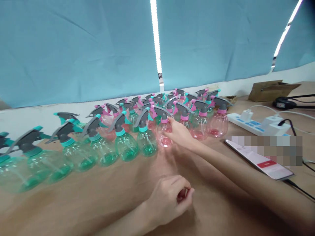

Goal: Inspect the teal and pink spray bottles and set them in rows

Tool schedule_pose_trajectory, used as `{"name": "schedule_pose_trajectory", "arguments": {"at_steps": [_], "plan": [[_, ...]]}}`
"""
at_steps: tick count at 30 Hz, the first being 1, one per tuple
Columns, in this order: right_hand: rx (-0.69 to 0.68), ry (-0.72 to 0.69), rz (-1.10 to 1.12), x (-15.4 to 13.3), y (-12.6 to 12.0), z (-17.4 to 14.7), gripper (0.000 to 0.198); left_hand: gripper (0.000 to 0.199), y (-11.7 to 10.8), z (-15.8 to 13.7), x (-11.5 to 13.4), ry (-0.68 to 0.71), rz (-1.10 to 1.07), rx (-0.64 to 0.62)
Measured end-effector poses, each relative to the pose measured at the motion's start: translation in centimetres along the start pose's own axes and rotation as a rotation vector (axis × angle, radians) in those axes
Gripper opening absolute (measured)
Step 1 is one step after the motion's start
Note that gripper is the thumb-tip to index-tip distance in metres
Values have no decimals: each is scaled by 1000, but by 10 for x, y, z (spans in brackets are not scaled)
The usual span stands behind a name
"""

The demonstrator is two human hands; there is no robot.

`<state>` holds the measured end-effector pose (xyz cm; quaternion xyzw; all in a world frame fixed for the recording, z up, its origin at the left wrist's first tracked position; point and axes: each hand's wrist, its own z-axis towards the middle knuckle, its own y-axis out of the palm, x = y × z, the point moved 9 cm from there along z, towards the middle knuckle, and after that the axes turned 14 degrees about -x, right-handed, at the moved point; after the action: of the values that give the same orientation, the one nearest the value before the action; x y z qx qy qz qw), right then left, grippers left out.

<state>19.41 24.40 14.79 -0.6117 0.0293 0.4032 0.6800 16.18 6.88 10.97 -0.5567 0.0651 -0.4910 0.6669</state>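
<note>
My right hand (180,132) reaches to the front row of spray bottles. Its fingers are closed around the upper side of a pink spray bottle (164,140) with a grey and pink trigger head, which stands upright on the table. To its left is a green spray bottle (147,144) with a turquoise collar. Nearer to me, my left hand (169,198) hovers low over the brown tabletop (118,196), fingers curled in towards the thumb. A dark hollow shows inside that curl, with no object visible in it.
Several green bottles (85,157) line the left, and pink ones (218,126) stand to the right, with more rows behind. At right lie a phone (261,160), a white power strip (251,124) with cables, and a cardboard box (268,91). Blue curtains (98,49) hang behind.
</note>
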Motion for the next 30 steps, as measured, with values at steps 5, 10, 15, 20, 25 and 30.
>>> {"name": "schedule_pose_trajectory", "arguments": {"at_steps": [5, 10, 15, 20, 25, 30], "plan": [[-13, 60, -21, 1, -1, -1, 58, 11, -2, 2, 3, 9, 32, 1], [-36, 101, -49, -3, -5, -9, 52, 13, -2, 2, 6, -2, 61, 1], [-51, 153, -57, -6, -6, -12, 45, 14, -21, 3, 4, -96, 104, 17], [-63, 166, -69, -8, -4, -12, 51, 13, -75, 9, -16, -323, 121, 153], [-59, 172, -121, -11, -1, -18, 58, 9, -120, 4, -37, -501, 81, 304], [-85, 178, -171, -14, -2, -34, 60, 21, -115, 3, -45, -542, 20, 312]]}}
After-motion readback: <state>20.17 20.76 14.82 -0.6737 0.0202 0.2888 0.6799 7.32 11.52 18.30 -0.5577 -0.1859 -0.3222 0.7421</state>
